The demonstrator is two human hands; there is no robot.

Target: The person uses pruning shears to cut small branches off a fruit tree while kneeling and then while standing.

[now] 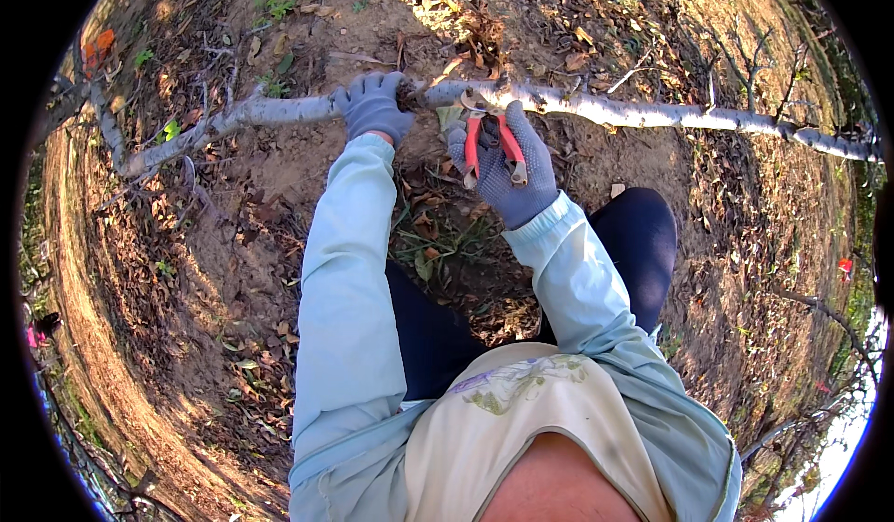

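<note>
A long pale tree branch (643, 112) lies across the ground in front of me, from far left to far right. My left hand (374, 108), in a grey glove, is wrapped over it left of the middle. My right hand (527, 179), also gloved in grey, holds red-handled pruning shears (472, 149). Their metal jaws point away from me and are against or just beside the branch; I cannot tell whether they touch it. Dark, rough knots show on the bark near both hands. A greenish leaf lies beside the shears.
Dry leaves and bare brown soil surround the branch. Thin twigs (750, 66) stick up along its right part, and a forked end (110, 131) is at the left. Grass tufts (447, 247) grow between my knees. An orange object (97, 49) is at the far left.
</note>
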